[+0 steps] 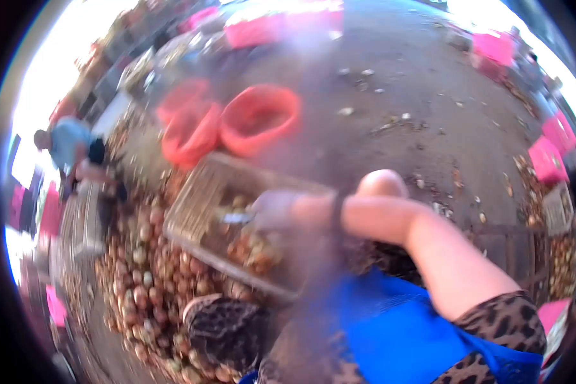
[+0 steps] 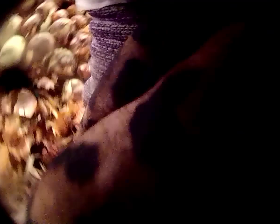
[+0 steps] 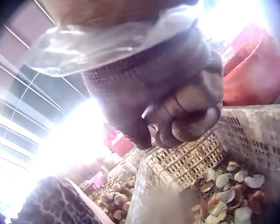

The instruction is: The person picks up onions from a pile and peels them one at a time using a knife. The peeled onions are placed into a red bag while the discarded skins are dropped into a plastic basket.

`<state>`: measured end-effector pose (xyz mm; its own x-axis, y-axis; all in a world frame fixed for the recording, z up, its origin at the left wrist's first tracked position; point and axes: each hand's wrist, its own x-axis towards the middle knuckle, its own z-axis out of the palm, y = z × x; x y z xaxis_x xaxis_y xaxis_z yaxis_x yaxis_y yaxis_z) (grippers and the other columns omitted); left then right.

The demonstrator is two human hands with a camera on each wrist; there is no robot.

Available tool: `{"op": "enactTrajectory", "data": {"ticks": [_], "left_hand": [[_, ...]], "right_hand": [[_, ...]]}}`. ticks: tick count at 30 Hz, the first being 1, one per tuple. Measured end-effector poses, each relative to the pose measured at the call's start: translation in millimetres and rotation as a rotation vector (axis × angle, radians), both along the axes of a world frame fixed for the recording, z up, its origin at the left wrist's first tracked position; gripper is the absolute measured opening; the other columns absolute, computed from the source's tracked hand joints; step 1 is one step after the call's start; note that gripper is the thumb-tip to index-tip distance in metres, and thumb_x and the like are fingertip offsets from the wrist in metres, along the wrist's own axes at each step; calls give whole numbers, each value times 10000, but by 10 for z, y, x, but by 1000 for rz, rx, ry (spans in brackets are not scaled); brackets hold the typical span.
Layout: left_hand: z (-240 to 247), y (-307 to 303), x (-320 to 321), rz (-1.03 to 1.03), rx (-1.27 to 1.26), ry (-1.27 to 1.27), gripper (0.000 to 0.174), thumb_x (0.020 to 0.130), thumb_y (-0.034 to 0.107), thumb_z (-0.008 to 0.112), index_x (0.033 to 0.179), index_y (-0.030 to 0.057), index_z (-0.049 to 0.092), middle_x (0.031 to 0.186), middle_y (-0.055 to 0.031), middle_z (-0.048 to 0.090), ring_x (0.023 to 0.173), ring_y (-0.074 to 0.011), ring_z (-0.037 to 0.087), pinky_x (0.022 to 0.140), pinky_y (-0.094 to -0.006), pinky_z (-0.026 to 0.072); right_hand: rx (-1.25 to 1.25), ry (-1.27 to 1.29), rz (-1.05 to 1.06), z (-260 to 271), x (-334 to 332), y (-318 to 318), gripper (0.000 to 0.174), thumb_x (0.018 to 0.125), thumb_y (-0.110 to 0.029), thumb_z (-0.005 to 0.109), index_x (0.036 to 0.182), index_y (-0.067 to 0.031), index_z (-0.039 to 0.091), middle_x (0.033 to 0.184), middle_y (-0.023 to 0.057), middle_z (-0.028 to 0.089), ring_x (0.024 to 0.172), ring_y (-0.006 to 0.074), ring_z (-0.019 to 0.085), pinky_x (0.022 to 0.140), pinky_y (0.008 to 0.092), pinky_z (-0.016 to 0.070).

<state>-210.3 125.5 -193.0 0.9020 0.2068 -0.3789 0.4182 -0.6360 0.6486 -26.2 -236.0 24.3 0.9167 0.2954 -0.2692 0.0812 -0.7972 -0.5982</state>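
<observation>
My right hand (image 1: 272, 210), in a purple-grey knit glove, reaches over a pale plastic crate (image 1: 185, 205). It holds a knife, whose bright blade (image 1: 237, 218) sticks out to the left. Curled gloved fingers show close in the right wrist view, above the crate's slatted wall. Onion skins and pale cut pieces (image 3: 228, 191) lie on the crate floor. In the left wrist view the purple knit glove cuff (image 2: 109, 35) of my left hand shows beside heaped onions (image 2: 39, 46); leopard-print cloth (image 2: 112, 130) and dark shadow hide its fingers.
Onions (image 1: 153, 281) are heaped left of the crate, around my leopard-print knee (image 1: 227, 329). Red bags (image 1: 259, 118) stand open behind it. A person in light blue (image 1: 73, 141) bends at the left. Pink crates (image 1: 547, 157) stand at the right, and scraps dot the floor.
</observation>
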Motion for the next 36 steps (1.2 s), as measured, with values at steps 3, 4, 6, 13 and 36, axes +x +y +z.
{"op": "enactTrajectory", "data": {"ticks": [3, 4, 6, 13, 36], "left_hand": [[45, 12, -183, -50, 25, 32, 360, 891, 173, 593, 1220, 27, 577, 1023, -63, 626, 885, -172, 581, 730, -274, 472], [74, 15, -227, -46, 27, 48, 360, 891, 174, 591, 1221, 30, 577, 1026, -63, 626, 892, -175, 581, 735, -277, 472], [126, 17, -286, -7, 25, 87, 359, 892, 176, 587, 1223, 36, 578, 1034, -64, 627, 904, -182, 581, 744, -284, 473], [216, -192, -103, 133, -15, 223, 357, 894, 183, 573, 1229, 57, 581, 1060, -68, 629, 947, -204, 579, 778, -307, 475], [-20, 221, -1244, 72, 311, -286, 361, 903, 207, 528, 1249, 128, 590, 1147, -81, 637, 1090, -279, 575, 888, -382, 482]], "right_hand": [[-3, -27, 40, -48, 542, -121, 190, 806, -168, 623, 937, -65, 716, 828, 72, 676, 788, 180, 613, 728, 332, 507], [4, -25, 43, -89, 756, -121, 174, 816, -155, 627, 936, -61, 712, 818, 52, 671, 772, 147, 601, 716, 312, 503], [42, -11, 49, -177, 1174, -62, 142, 836, -128, 635, 934, -51, 704, 796, 12, 663, 740, 79, 578, 693, 271, 495], [204, 18, 133, -856, 2316, 425, 137, 844, -158, 640, 896, -31, 644, 721, -13, 558, 686, 70, 508, 624, 249, 447], [-143, 112, -23, 74, 91, 47, 162, 824, -113, 627, 974, -55, 656, 635, -39, 504, 497, 36, 451, 430, 216, 358]]}}
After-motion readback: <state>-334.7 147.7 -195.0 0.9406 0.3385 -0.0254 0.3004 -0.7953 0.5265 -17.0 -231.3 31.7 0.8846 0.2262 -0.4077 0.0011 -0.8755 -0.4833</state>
